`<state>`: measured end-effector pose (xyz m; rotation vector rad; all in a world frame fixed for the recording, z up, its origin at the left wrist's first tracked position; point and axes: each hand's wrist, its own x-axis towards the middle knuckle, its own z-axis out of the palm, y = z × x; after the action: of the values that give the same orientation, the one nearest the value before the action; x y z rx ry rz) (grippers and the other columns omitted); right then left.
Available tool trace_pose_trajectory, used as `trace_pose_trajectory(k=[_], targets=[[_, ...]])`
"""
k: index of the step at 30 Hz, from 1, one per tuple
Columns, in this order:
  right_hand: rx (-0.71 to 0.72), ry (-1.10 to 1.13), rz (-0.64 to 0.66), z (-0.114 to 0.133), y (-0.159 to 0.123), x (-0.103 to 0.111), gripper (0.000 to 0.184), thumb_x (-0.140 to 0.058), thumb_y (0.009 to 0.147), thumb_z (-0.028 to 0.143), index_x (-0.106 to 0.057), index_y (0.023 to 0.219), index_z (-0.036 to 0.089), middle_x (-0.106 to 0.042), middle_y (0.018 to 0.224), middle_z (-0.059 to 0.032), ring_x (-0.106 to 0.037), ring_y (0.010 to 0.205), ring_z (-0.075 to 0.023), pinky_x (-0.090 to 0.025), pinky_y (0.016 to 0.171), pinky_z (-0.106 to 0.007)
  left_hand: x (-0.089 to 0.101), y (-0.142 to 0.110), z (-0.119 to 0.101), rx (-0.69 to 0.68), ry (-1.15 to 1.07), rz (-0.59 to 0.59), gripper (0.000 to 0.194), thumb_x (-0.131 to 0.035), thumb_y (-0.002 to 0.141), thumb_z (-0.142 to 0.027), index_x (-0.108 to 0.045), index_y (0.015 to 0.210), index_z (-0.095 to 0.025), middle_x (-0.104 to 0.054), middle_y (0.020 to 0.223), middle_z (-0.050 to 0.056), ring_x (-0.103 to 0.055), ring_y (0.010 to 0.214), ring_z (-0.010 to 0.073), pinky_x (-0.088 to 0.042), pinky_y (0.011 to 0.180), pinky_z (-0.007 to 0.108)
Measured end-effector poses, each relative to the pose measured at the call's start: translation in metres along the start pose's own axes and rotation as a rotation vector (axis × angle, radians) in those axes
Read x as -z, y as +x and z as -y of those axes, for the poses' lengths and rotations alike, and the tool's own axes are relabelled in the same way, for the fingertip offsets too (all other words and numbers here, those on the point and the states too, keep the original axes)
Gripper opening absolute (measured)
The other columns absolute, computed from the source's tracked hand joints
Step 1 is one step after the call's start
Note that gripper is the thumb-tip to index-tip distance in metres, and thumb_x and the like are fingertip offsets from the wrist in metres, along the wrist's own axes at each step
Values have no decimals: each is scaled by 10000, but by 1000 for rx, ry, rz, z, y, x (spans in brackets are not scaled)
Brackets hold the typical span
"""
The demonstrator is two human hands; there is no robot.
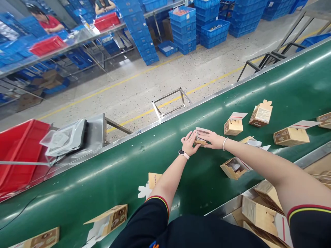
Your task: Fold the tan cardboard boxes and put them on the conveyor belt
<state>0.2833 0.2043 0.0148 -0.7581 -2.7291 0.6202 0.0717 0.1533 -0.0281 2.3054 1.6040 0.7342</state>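
The left hand (189, 144) and right hand (213, 139) are grasping a small kraft carton (200, 137) from two sides, seemingly to keep it steady above the green conveyor belt (108, 168). Other open cartons (260, 113) lie on the belt, and blue plastic crates (182, 31) stand stacked far behind.

The conveyor belt (108, 172) is glossy green rubber with a steel edge (207, 100). The boxes (291, 136) are matt cardboard, and the crates (182, 31) are smooth blue plastic.

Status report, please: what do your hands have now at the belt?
Left hand, right hand holding small cardboard box above green conveyor belt. Open carton lying below right forearm.
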Motion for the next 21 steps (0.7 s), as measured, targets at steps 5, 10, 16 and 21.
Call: trace_pose_trajectory(k=[5, 10, 16, 21], targets=[[-110, 47, -222, 5, -14, 20, 579, -653, 800, 289, -502, 1352, 196, -403, 1477, -118, -344, 1385, -289, -318, 1147, -505, 22, 31, -9, -126, 36, 141, 570, -528, 865, -405, -455, 1401, -229, -521, 1407, 127, -416, 1361, 285, -332, 978, 444], [-791, 187, -438, 21, -23, 23, 674, -696, 701, 278, -498, 1337, 167, -518, 1351, -164, -478, 1271, -341, -391, 1089, -517, 27, 49, -32, -123, 21, 298, 517, -530, 866, -348, -482, 1377, -286, -548, 1393, 61, -344, 1383, 291, -292, 1019, 495], [-1121, 334, -746, 55, -13, -29, 636, -479, 721, 137, -482, 1355, 176, -541, 1343, -108, -468, 1286, -291, -384, 1097, -489, 18, 61, -46, -58, -20, 363, 403, -516, 877, -365, -574, 1275, -330, -596, 1340, 25, -328, 1373, 285, -246, 1063, 561], [-885, 132, -705, 42, -27, -41, 507, -556, 778, 312, -547, 1283, 268, -510, 1392, -62, -329, 1363, -347, -368, 1049, -601, 7, 78, -39, -34, -173, 342, 268, -526, 875, -357, -683, 1092, -361, -655, 1250, 14, -385, 1340, 313, -235, 1049, 627]])
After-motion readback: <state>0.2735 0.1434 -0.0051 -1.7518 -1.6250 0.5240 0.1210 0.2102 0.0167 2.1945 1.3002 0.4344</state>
